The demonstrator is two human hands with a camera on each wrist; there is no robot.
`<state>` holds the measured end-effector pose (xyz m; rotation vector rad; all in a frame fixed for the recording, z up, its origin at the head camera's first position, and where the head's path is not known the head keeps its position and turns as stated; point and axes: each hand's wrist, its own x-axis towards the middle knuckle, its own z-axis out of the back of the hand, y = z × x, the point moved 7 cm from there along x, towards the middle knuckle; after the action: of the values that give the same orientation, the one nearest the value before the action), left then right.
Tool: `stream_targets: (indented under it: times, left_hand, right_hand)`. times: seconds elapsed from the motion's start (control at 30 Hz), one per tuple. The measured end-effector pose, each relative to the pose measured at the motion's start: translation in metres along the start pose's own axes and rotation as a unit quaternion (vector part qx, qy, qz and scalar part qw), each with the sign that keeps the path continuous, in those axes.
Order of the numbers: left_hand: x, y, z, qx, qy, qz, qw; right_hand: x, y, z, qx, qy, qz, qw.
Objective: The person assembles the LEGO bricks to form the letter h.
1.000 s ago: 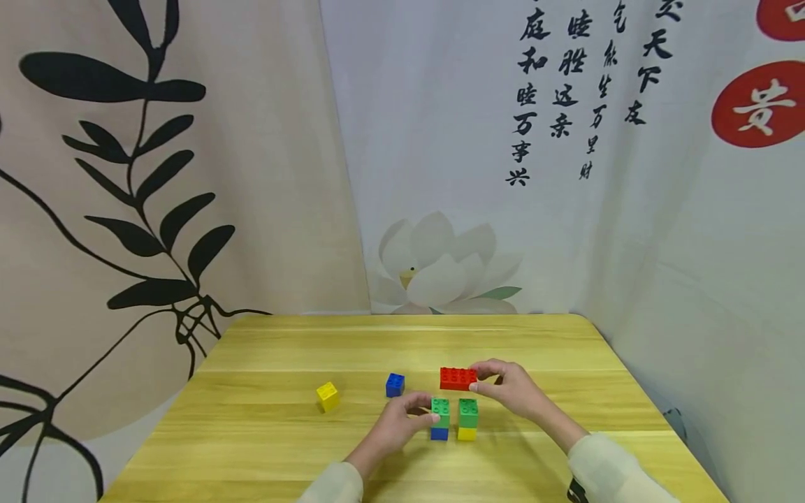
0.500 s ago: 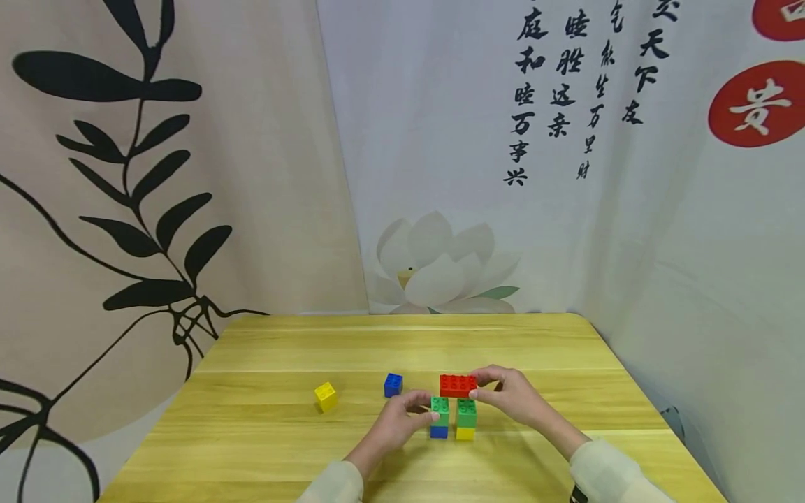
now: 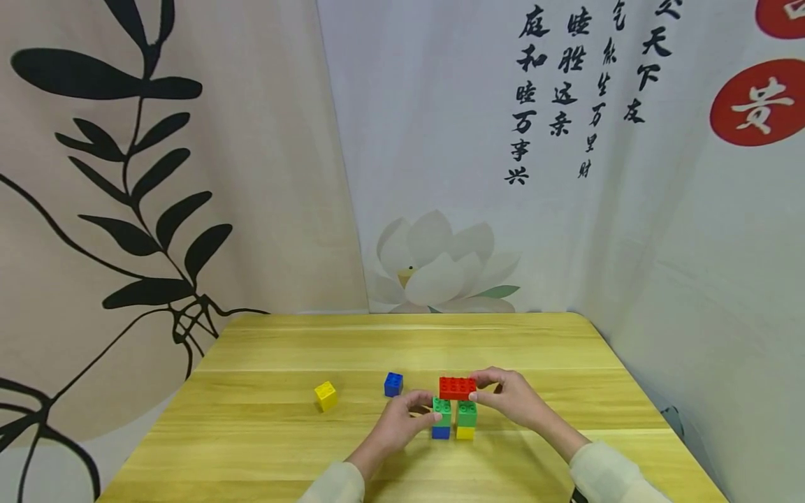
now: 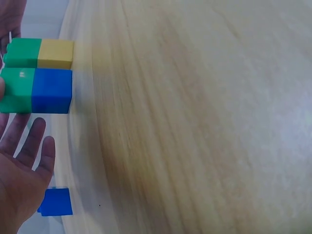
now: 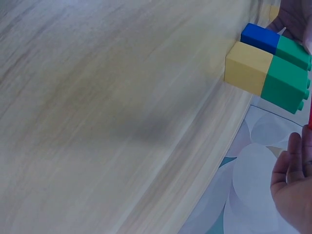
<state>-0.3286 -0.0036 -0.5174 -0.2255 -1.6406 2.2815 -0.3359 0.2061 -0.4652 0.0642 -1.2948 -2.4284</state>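
My right hand (image 3: 517,399) pinches the right end of a red toy brick (image 3: 457,388) with several studs. This brick hangs across the tops of two small stacks; the right wrist view shows green studs just short of its red edge. The left stack is a green brick (image 3: 441,412) on a blue brick (image 3: 441,433), and my left hand (image 3: 397,425) grips its green part between thumb and fingers. Beside it, a narrow gap away, stands a green brick (image 3: 467,413) on a yellow brick (image 3: 465,433). In the left wrist view, the fingers (image 4: 33,141) below the thumb are spread.
A loose blue brick (image 3: 393,384) lies behind my left hand. Further left sits a tilted-looking yellow brick (image 3: 325,396). The wooden table (image 3: 270,447) ends at a printed cloth backdrop (image 3: 283,175).
The red brick has come down and nearer with my right hand, over the stacks. The left stack has shifted slightly right in my left hand, narrowing the gap.
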Motion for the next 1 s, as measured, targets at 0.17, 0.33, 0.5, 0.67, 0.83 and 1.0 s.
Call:
stream_targets:
  times: [0.17, 0.33, 0.5, 0.67, 0.83, 1.0]
  left_hand:
    - [-0.0002, 0.0, 0.0002, -0.002, -0.002, 0.001, 1.0]
    - [-0.0007, -0.0003, -0.0002, -0.002, -0.004, -0.002, 1.0]
    - [-0.0009, -0.0001, -0.0016, -0.004, -0.007, -0.002, 1.0]
    - [-0.0015, 0.0009, -0.0022, -0.008, -0.008, 0.004, 0.9999]
    - [-0.0025, 0.002, -0.0003, -0.01, -0.002, 0.013, 0.9999]
    - [-0.0027, 0.0007, 0.0036, -0.003, -0.003, 0.014, 0.9999]
  right_hand:
    - [-0.0007, 0.0, 0.0001, 0.001, 0.0, 0.0, 1.0]
    - [-0.0009, 0.0001, 0.0003, -0.001, -0.001, -0.003, 1.0]
    - [-0.0011, -0.0001, -0.0005, 0.001, 0.0, -0.004, 1.0]
    - [-0.0017, -0.0003, -0.0017, 0.001, 0.0, 0.002, 1.0]
    - [-0.0032, 0.0004, -0.0022, 0.003, 0.003, 0.001, 1.0]
    - [-0.0037, 0.0015, -0.0023, 0.005, 0.005, 0.002, 1.0]
